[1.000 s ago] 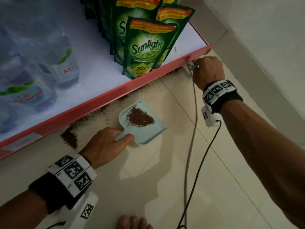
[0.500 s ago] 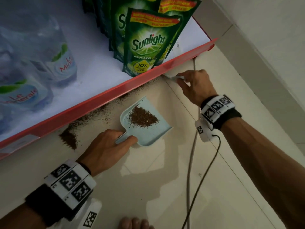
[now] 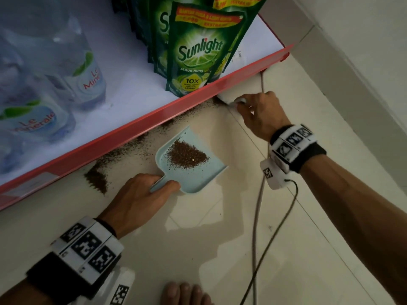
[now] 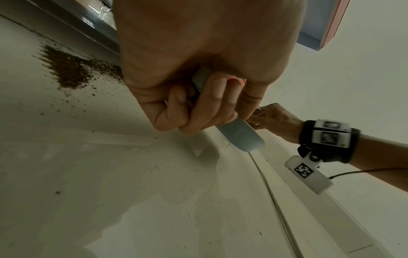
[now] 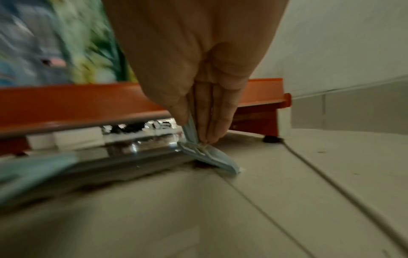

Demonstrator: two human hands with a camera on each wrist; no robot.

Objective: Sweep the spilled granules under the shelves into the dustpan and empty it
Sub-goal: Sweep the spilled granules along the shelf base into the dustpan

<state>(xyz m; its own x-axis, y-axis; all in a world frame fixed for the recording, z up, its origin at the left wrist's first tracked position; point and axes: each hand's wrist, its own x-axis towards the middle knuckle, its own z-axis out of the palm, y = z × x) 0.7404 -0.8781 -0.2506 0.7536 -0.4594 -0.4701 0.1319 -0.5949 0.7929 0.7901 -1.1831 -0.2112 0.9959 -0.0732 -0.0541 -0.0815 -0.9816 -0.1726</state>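
1. Below, the left hand [image 3: 136, 194] grips the dustpan [image 3: 191, 164] by its handle; it rests on the floor [image 3: 198, 249], holding a heap of granules [image 3: 187, 154].
2. At two o'clock, the right hand [image 3: 259, 113] pinches a small brush [image 5: 207, 157] (pale blue) at the shelf [image 3: 154, 113] edge.
3. More granules lie at nine o'clock.

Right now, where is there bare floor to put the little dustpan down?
Bare tile lies between the left hand, the grey cable and the bare toes. More lies right of the cable, toward the wall. It is crowded along the red shelf edge: brown granules, the pale blue plastic dustpan, the right hand.
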